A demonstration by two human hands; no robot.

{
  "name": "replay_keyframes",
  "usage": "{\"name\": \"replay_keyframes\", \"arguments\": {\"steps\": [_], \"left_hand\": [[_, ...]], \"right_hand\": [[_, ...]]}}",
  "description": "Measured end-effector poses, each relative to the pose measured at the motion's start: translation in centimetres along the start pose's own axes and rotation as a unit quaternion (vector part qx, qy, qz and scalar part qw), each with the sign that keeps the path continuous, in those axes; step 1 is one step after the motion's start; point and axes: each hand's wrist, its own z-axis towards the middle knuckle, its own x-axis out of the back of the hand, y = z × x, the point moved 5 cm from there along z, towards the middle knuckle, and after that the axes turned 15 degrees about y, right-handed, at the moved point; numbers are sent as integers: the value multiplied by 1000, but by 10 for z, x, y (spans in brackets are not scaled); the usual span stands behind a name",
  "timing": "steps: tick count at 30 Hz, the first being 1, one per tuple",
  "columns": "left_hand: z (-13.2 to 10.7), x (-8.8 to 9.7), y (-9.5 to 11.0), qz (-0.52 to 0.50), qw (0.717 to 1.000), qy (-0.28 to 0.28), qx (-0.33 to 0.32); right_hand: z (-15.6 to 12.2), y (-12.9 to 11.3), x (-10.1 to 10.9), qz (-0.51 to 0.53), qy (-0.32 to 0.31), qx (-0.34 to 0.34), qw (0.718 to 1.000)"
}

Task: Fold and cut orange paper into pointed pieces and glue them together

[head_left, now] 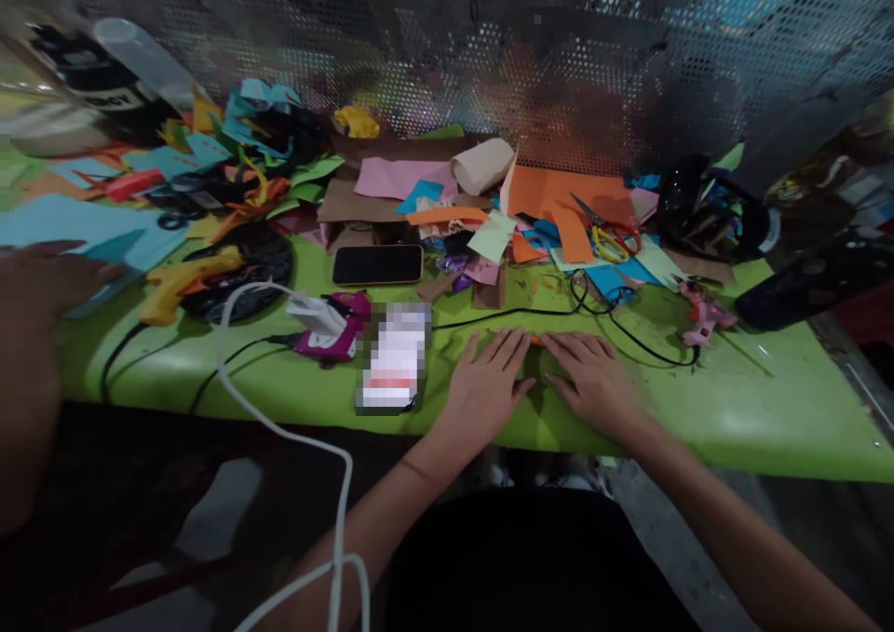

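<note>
L hand & R hand flat on green table — grips apart, empty — orange scrap btwn.

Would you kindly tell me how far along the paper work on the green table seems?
Done: many coloured paper scraps lie cut beside the scissors. In hand: the left hand and right hand rest flat on the green table, a small orange piece at their fingertips. Left, apparently: the pink glue gun lies untouched nearby, so that piece looks not yet glued.
</note>
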Motion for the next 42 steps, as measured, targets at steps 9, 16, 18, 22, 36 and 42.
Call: {"name": "replay_keyframes", "arguments": {"steps": [9,16,18,22,36,42], "left_hand": [[0,-2,1,-1,1000,12,8],[18,12,-18,-21,995,82,61],[19,18,-23,-21,993,94,73],[23,18,-22,-29,994,74,71],[32,10,-15,-84,984,142,60],[30,27,-39,-212,921,278,171]], "right_hand": [[3,-3,0,-13,3,6,1000],[10,32,-2,28,81,-61,994],[7,38,-2,52,99,-69,991],[5,39,-5,64,96,-69,991],[9,39,4,77,109,-69,989],[45,64,19,64,171,-88,979]]}}
